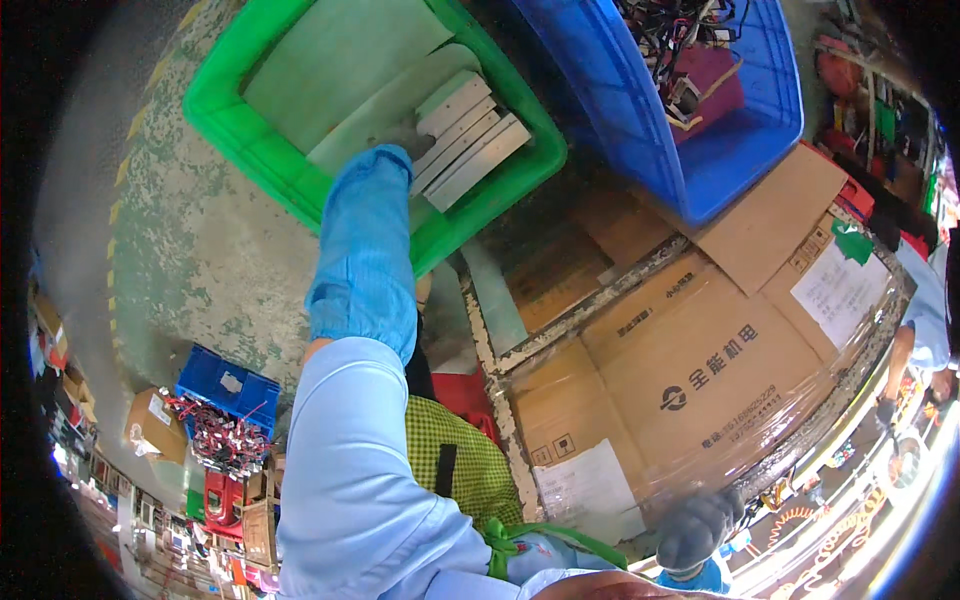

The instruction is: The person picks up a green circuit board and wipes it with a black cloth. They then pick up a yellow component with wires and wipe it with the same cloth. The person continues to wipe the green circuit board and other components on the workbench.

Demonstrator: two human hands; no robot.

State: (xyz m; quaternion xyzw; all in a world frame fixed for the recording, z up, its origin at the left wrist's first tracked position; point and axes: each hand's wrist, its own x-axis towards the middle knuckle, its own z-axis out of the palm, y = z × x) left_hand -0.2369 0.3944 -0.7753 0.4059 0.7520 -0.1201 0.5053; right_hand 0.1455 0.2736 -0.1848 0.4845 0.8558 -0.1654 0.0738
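Pale rectangular bars are lying side by side inside a green plastic crate, near its right corner; they are looking flat-faced, straight-edged and hard, perhaps of metal, and small dark marks are showing on some of them. Smooth, pale grey-green sheets are covering the crate's bottom beside them. The left hand, in a dark grey glove, is reaching to the near left ends of the bars and seems to be touching them; its fingers are partly hidden, so I cannot tell how wide the grip is or whether it is holding a bar. A wrinkled blue sleeve cover is wrapping this forearm. Farther right, a smooth blue bin is standing tilted and is containing tangled dark cables. Below it, brown cardboard is lying flat under shiny clear film, with white paper showing at its lower left. By the cardboard's lower edge the right hand, in a knitted-looking grey glove, is bending its fingers loosely; whether it is gripping something I cannot tell. Around the crate, the worn floor is showing rough, patchy paint.
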